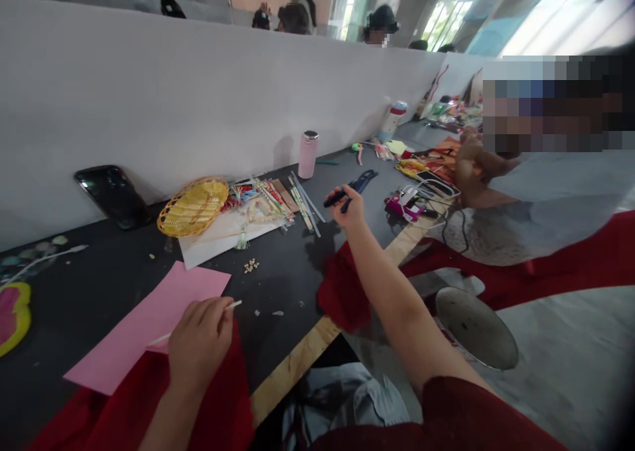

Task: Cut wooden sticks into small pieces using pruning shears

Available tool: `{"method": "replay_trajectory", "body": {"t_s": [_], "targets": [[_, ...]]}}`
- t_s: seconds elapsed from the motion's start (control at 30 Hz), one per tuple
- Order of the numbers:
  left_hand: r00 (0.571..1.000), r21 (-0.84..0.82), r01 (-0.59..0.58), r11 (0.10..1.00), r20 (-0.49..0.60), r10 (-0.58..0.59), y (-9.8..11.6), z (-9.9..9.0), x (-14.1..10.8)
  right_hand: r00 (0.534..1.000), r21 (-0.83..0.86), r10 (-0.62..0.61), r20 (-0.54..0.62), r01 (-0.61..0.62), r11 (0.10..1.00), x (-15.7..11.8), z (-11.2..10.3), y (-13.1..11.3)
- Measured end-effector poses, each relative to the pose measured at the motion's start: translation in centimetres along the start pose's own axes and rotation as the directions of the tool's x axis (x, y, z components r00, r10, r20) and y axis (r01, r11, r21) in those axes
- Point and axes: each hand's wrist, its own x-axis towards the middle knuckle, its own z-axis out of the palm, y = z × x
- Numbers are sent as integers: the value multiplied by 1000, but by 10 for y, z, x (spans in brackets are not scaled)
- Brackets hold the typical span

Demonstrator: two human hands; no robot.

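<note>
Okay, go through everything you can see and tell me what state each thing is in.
Left hand: pinching a white stick over the paper.
Right hand: raised, gripping a dark tool, probably scissors.
Pink paper sheet: flat on the black table.
Yellow woven basket: tilted, lying on white paper.
Pink bottle: upright, capped.
Black phone: propped against the white partition.

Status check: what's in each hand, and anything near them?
Left hand: thin white stick, over pink paper. Right hand: black marker, blue-handled scissors just beyond. Red cloth below right forearm.
</note>
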Motion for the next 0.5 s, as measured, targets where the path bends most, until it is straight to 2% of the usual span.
{"method": "replay_trajectory", "body": {"t_s": [0.23, 0.5], "targets": [[990, -8, 35, 999, 140, -33, 0, 5, -2, 993, 148, -38, -115, 55, 987, -2, -22, 14], [953, 7, 39, 999, 302, -39, 0, 14, 0, 991, 162, 86, -100, -69, 984, -3, -23, 20]]}}
